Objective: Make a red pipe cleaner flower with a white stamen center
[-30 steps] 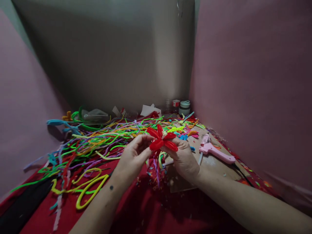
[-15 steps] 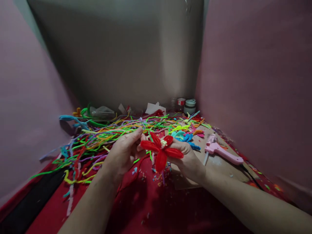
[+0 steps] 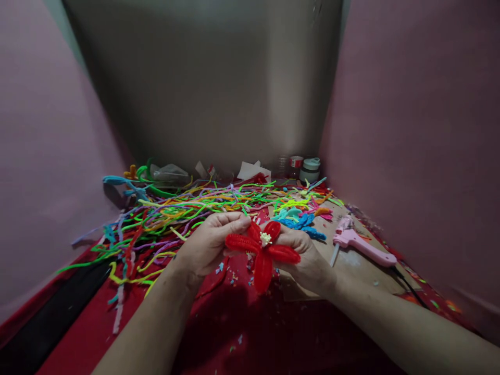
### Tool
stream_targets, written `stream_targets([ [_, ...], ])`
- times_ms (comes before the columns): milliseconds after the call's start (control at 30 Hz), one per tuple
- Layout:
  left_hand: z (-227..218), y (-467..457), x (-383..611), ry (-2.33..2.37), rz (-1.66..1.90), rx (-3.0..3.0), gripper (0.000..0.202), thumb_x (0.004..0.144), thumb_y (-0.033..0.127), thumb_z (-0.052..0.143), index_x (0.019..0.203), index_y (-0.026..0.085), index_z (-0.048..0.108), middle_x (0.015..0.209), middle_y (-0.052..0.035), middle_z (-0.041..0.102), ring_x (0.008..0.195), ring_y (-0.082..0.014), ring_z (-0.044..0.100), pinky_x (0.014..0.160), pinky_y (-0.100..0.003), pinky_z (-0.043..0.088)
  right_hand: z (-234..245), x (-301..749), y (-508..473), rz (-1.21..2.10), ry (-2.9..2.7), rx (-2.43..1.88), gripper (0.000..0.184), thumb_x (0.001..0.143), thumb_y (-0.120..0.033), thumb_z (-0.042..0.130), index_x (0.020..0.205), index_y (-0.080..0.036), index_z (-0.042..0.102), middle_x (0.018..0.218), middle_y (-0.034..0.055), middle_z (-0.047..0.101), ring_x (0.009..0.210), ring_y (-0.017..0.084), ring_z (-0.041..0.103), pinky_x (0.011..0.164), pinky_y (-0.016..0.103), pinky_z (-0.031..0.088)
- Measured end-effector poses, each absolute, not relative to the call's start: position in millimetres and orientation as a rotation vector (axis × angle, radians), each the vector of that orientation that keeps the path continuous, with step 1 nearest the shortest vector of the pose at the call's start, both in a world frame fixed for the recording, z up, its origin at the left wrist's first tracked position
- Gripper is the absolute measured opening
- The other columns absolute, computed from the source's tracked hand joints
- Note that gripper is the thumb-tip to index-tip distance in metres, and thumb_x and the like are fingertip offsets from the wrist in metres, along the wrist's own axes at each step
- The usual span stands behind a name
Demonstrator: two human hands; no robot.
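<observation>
A red pipe-cleaner flower (image 3: 263, 266) with five looped petals and a pale yellow stamen cluster (image 3: 265, 239) at its centre faces up toward me. My right hand (image 3: 302, 255) is closed behind the flower's right side, its fingertips hidden by the petals. At the upper left petals, my left hand (image 3: 219, 237) pinches with thumb and forefinger at a petal's tip; its other fingers curl behind the flower. Both hands hold the flower above the red cloth (image 3: 234, 338).
Many coloured pipe cleaners (image 3: 187, 205) lie heaped behind and left. To the right, a pink glue gun (image 3: 361, 245) rests on a cardboard sheet (image 3: 375, 281), near blue pipe-cleaner pieces (image 3: 300, 223). A lidded jar (image 3: 310, 169) and white paper (image 3: 252, 171) stand at the back wall.
My left hand has moved right and closed its thumb and forefinger at a petal of the flower. The flower has tipped slightly and sits a little lower. The view has shifted slightly.
</observation>
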State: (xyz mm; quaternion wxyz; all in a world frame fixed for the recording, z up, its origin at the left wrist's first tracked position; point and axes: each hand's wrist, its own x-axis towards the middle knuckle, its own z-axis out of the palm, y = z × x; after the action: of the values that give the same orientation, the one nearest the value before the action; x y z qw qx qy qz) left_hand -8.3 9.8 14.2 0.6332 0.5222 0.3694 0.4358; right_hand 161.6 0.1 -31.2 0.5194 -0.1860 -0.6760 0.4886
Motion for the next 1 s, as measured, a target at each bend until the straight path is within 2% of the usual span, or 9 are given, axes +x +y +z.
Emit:
stream_targets([
  [200,13,13,-8,0.745,1.035,1.179,0.035,0.082,0.035,0.055,0.055,0.014,0.047,0.046,0.0058,0.038,0.038,-0.0024,0.028,0.038,-0.016,0.021,-35,163,4,1.109,-1.561,-0.496,0.008,0.076,-0.029,0.067,0.08,-0.03,0.074,0.089,0.0004,0.065,0.085,0.016,0.056,0.083,0.036,0.044],
  [333,8,18,-9,0.797,1.034,1.174,0.031,0.08,0.03,0.059,0.057,0.014,0.047,0.049,0.0058,0.039,0.04,-0.0024,0.027,0.038,-0.015,0.021,-34,163,5,1.078,-1.515,-0.541,0.011,0.075,-0.029,0.068,0.084,-0.029,0.074,0.091,0.0007,0.065,0.085,0.016,0.056,0.081,0.034,0.044],
  [400,6,19,-9,0.833,1.038,1.226,0.024,0.077,0.028,0.062,0.061,0.013,0.053,0.051,0.0052,0.043,0.042,-0.0029,0.032,0.041,-0.015,0.026,-34,162,7,1.128,-1.466,-0.535,0.011,0.075,-0.03,0.068,0.084,-0.028,0.073,0.091,0.0007,0.066,0.084,0.016,0.056,0.08,0.033,0.044],
  [500,4,15,-3,0.873,1.043,1.362,0.013,0.075,0.026,0.064,0.076,0.014,0.06,0.065,0.0016,0.056,0.056,-0.0066,0.048,0.055,-0.018,0.04,-33,160,11,1.259,-1.275,-0.482,0.009,0.074,-0.03,0.069,0.079,-0.025,0.073,0.078,-0.0009,0.065,0.072,0.013,0.055,0.072,0.029,0.044],
  [600,3,7,12,0.884,1.031,1.486,0.019,0.076,0.025,0.062,0.093,0.016,0.06,0.09,-0.0035,0.063,0.081,-0.0136,0.057,0.075,-0.025,0.045,-32,158,16,1.376,-1.056,-0.446,0.007,0.072,-0.026,0.07,0.077,-0.021,0.072,0.067,-0.002,0.064,0.061,0.011,0.051,0.061,0.025,0.042],
  [667,-1,1,23,0.864,1.032,1.6,0.025,0.077,0.025,0.059,0.101,0.017,0.056,0.101,-0.0062,0.063,0.088,-0.0167,0.058,0.082,-0.031,0.045,-31,157,17,1.435,-0.966,-0.448,0.009,0.071,-0.024,0.071,0.078,-0.02,0.072,0.069,-0.0013,0.065,0.062,0.012,0.053,0.062,0.025,0.043],
  [733,-9,-3,33,0.987,1.111,1.814,0.025,0.078,0.023,0.057,0.102,0.017,0.054,0.099,-0.0071,0.063,0.085,-0.0175,0.059,0.079,-0.031,0.045,-32,156,18,1.465,-0.913,-0.456,0.009,0.069,-0.024,0.072,0.077,-0.02,0.072,0.072,-0.0009,0.067,0.064,0.012,0.055,0.066,0.027,0.044],
  [800,-20,-5,40,1.257,1.166,2.078,0.019,0.081,0.022,0.051,0.098,0.016,0.053,0.089,-0.008,0.063,0.076,-0.0186,0.059,0.071,-0.031,0.045,-33,155,17,1.469,-0.888,-0.471,0.009,0.067,-0.025,0.073,0.074,-0.02,0.072,0.07,-0.0013,0.067,0.062,0.012,0.055,0.066,0.027,0.043],
  [1000,-37,-3,40,1.691,1.041,2.612,0.018,0.089,0.02,0.035,0.091,0.014,0.052,0.072,-0.0071,0.061,0.061,-0.0198,0.058,0.055,-0.029,0.038,-35,150,14,1.481,-0.825,-0.552,0.012,0.065,-0.028,0.075,0.072,-0.018,0.071,0.066,-0.002,0.064,0.061,0.011,0.051,0.06,0.024,0.04],
])
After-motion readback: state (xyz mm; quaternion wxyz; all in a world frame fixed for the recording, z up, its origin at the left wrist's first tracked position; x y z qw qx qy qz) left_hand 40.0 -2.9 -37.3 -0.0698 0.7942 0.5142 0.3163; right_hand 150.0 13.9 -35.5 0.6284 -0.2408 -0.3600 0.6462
